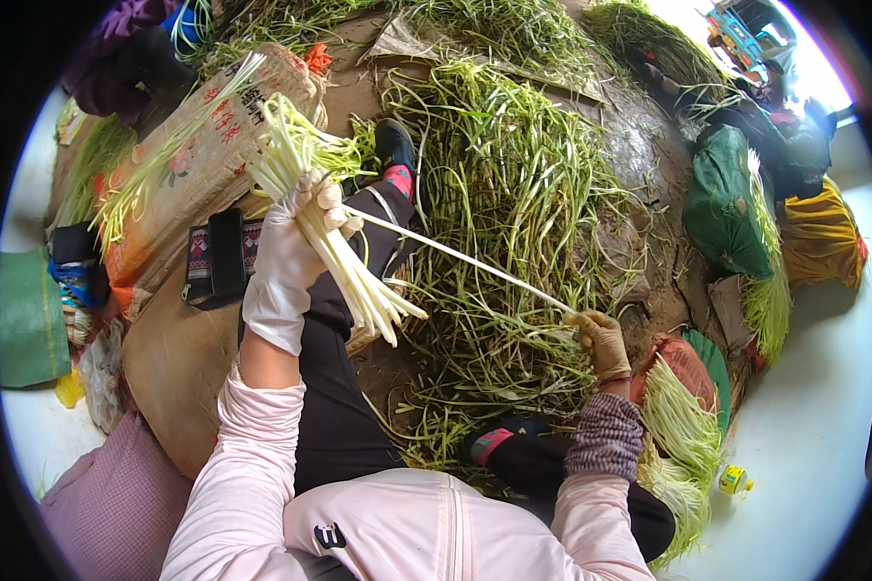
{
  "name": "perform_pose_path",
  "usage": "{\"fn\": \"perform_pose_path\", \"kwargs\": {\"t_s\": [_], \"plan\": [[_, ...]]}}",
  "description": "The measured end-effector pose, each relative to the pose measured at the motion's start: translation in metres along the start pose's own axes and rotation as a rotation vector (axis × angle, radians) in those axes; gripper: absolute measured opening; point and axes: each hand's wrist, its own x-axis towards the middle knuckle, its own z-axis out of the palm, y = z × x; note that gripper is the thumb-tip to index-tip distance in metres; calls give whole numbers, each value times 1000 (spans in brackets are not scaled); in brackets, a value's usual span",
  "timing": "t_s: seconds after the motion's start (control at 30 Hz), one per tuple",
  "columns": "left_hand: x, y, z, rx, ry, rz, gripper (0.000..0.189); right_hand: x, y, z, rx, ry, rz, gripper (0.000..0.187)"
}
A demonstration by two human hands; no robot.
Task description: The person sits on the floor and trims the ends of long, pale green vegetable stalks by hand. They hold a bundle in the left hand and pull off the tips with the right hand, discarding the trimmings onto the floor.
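Observation:
My left hand (307,214), in a white glove, grips a bundle of pale leafy stalks (349,279). Their yellow-green leaves spread out above the fist and the white stem ends point down to the right. A long thin white strand (465,259) runs taut from the left hand to my right hand (602,340). The right hand wears a yellowish glove and pinches the strand's far end; whether it is a stalk or a tie cannot be told. Between my legs, a thick heap of loose green leaves and stalks (509,189) covers the ground.
A printed woven sack (211,116) bearing writing lies at left, with loose stalks across it. By it rests a dark phone-like case (227,254). Pale stalks (679,436) lean on a red sack (683,367) at right, near a yellow-labelled bottle (734,480). Other people sit beyond.

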Motion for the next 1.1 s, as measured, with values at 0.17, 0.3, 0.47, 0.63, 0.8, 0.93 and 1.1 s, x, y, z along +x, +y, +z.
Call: {"fn": "perform_pose_path", "kwargs": {"t_s": [0.17,0.3,0.47,0.63,0.8,0.93,1.1], "plan": [[1,-19,-2,101,7,-65,17,10,0,-4,-1299,246,157,41],[8,-47,-3,154,6,-208,17,19,-25,128,-255,-323,-606,58],[15,-38,7,87,-64,-123,21,-27,-7,212,-389,-477,-293,34],[16,-43,20,246,168,-67,48,-35,-30,194,-346,-229,-335,22],[11,-71,15,412,279,-240,44,1,-68,225,-761,-416,-752,19],[11,-67,5,174,269,-192,36,69,-72,201,-443,-218,-158,31],[12,-67,1,0,65,-171,38,130,-10,148,-1424,116,381,29]]}}
